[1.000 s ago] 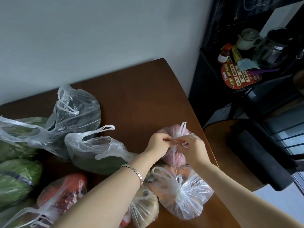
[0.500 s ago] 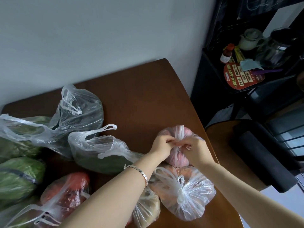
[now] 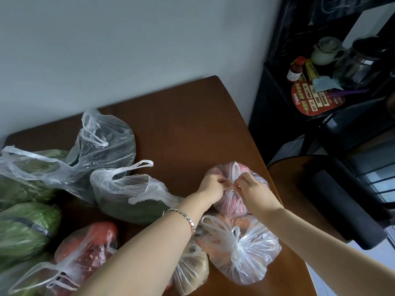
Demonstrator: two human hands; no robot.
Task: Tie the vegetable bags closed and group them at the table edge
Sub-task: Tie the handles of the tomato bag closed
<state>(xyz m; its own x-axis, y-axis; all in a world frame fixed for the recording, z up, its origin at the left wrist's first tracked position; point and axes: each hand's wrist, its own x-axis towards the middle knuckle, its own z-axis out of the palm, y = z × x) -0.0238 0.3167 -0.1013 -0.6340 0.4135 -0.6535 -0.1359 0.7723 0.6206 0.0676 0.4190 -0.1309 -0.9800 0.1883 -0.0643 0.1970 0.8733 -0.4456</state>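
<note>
A small pinkish bag (image 3: 229,202) of reddish produce sits near the right edge of the brown table (image 3: 181,116). My left hand (image 3: 210,186) and my right hand (image 3: 251,189) both pinch its plastic handles at the top, fingers curled, with one handle loop standing up between them. In front of it lie a knotted clear bag (image 3: 239,251) with orange contents and another tied bag (image 3: 192,268) partly under my left arm. Untied bags lie to the left: a clear one with dark greens (image 3: 126,195), a larger clear bag (image 3: 102,144), and a red-produce bag (image 3: 83,253).
Leafy green bags (image 3: 23,227) fill the left side. The table's right edge runs close to the pink bag. Beyond it stand a dark chair (image 3: 346,201) and a black shelf (image 3: 320,86) with bottles, a kettle and a red card. A grey wall lies behind.
Both hands have stayed on the pink bag's handles, working them closer together. The handle loop now stands up between my fingers; the bag itself has not shifted.
</note>
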